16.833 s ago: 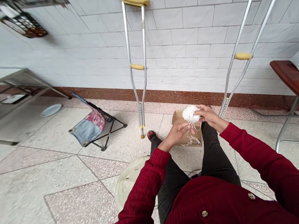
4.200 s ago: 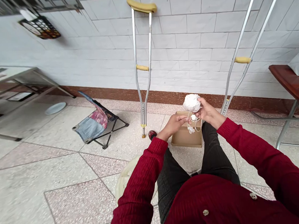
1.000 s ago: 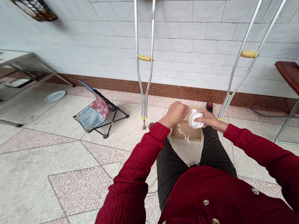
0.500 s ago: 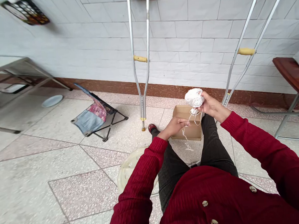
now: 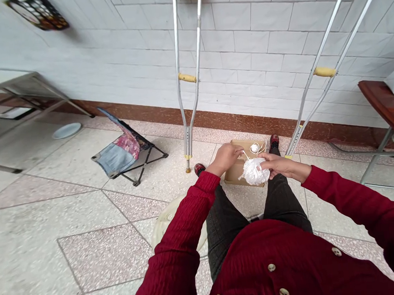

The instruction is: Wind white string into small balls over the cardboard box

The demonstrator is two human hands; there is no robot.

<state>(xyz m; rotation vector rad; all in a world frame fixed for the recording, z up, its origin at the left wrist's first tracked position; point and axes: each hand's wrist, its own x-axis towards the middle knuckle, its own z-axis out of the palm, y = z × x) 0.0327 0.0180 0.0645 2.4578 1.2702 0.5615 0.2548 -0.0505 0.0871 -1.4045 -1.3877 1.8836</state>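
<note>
My right hand point(image 5: 279, 166) is closed round the right side of a ball of white yarn point(image 5: 254, 172), held low in front of my knees. To its upper left, my left hand point(image 5: 228, 158) pinches a strand of the same white yarn, fingertips together, close to the top of the ball. Beneath both hands lies an open cardboard box point(image 5: 232, 177) on the floor between my feet. In its far part sits a small white ball point(image 5: 255, 148) with loops of string around it. The ball and my hands hide some of the box.
Two crutches lean on the tiled wall, one ahead point(image 5: 187, 121) and another point(image 5: 299, 121) to the right. A folding chair point(image 5: 116, 158) stands left. Behind my left arm is a pale round stool point(image 5: 164, 223). A brown table point(image 5: 384, 101) is at right.
My right hand has brought the yarn ball down and nearer to me. My left hand has shifted slightly left and up, still pinching the strand. The small ball in the box is now uncovered.
</note>
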